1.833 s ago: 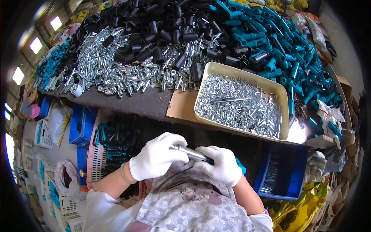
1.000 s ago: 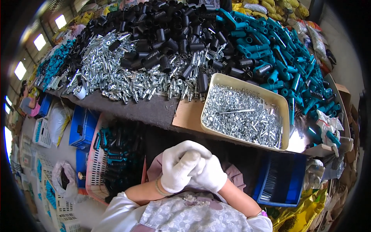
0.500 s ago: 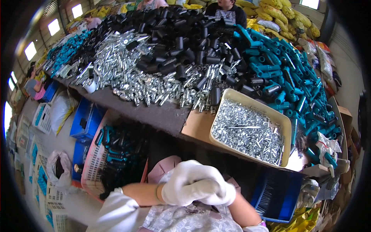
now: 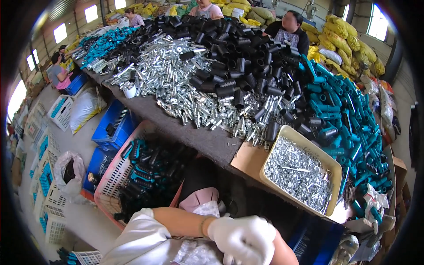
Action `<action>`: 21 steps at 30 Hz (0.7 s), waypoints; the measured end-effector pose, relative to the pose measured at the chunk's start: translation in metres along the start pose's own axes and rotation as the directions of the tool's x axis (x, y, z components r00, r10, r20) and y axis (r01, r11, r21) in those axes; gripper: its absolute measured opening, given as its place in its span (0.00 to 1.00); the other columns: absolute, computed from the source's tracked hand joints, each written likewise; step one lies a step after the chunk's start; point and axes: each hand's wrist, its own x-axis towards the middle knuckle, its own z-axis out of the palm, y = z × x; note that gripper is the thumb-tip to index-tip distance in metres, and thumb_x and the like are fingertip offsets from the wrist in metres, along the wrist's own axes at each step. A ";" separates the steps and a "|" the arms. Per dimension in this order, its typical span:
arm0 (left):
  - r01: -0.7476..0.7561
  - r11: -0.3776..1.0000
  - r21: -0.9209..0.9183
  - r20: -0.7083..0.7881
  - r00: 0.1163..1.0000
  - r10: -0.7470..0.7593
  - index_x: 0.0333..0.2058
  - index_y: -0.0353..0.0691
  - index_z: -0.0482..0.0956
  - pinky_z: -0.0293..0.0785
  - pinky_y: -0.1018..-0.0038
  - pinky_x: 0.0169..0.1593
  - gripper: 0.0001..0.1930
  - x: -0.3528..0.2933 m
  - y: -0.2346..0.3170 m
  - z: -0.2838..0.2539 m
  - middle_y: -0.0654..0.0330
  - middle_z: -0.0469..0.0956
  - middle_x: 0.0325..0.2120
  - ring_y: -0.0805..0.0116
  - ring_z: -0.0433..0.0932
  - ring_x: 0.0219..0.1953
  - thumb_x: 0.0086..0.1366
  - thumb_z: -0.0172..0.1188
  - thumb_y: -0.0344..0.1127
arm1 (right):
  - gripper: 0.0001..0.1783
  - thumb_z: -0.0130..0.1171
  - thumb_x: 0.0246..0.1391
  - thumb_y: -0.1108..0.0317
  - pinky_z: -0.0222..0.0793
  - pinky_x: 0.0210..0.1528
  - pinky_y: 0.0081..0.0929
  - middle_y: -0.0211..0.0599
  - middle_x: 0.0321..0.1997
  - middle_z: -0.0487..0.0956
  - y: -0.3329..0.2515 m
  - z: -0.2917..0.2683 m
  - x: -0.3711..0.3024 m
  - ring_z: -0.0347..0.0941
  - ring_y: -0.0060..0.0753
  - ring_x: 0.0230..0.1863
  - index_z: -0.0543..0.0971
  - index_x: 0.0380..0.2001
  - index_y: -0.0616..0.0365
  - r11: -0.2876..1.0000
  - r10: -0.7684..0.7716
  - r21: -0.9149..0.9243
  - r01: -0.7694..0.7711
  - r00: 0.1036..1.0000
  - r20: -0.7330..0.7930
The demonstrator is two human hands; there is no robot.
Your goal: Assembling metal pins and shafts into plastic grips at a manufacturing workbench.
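Note:
Both my hands are in white knitted gloves and pressed together low in front of my apron. My left hand comes in from the left, a thin band at its wrist, its fingers curled in against the other hand. Overlapping it, my right hand is closed and blurred by motion. Whatever lies between the palms, if anything, is hidden. Beyond them on the table edge, a cream tray of small silvery metal parts rests partly on a piece of cardboard. Neither hand touches it.
Heaped on the table are metal pins, black sleeves and teal tool housings. A pink basket of teal-and-black parts stands at left, beside blue bins. A dark blue bin sits at lower right. Co-workers are across the table.
The view has swung, so the table and heaps appear further right and lower. My joined hands have shifted lower and to the right in the picture, staying together.

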 end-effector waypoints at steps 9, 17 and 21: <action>0.196 0.978 0.067 -0.491 0.860 -0.138 0.30 0.35 0.78 0.67 0.76 0.27 0.11 -0.003 0.005 0.030 0.63 0.73 0.20 0.79 0.71 0.22 0.70 0.59 0.35 | 0.23 0.64 0.53 0.74 0.69 0.62 0.37 0.48 0.59 0.77 0.059 0.004 -0.051 0.75 0.36 0.57 0.79 0.54 0.60 0.967 0.241 -0.062 -0.247 0.966 -0.096; 0.144 0.940 0.310 -0.698 0.706 0.122 0.39 0.36 0.76 0.69 0.79 0.35 0.08 0.005 -0.003 0.009 0.64 0.75 0.27 0.82 0.69 0.31 0.72 0.55 0.35 | 0.17 0.62 0.55 0.70 0.75 0.47 0.29 0.43 0.42 0.82 0.034 -0.002 0.016 0.79 0.31 0.40 0.81 0.48 0.61 0.954 0.300 0.053 -0.296 0.947 -0.114; 0.211 0.964 0.161 -0.604 0.794 -0.073 0.32 0.32 0.83 0.76 0.73 0.30 0.10 -0.008 0.016 0.025 0.57 0.83 0.24 0.69 0.81 0.27 0.67 0.62 0.33 | 0.16 0.61 0.56 0.70 0.75 0.45 0.28 0.42 0.41 0.81 0.044 0.011 0.031 0.79 0.30 0.40 0.81 0.48 0.60 0.953 0.280 -0.079 -0.293 0.949 -0.142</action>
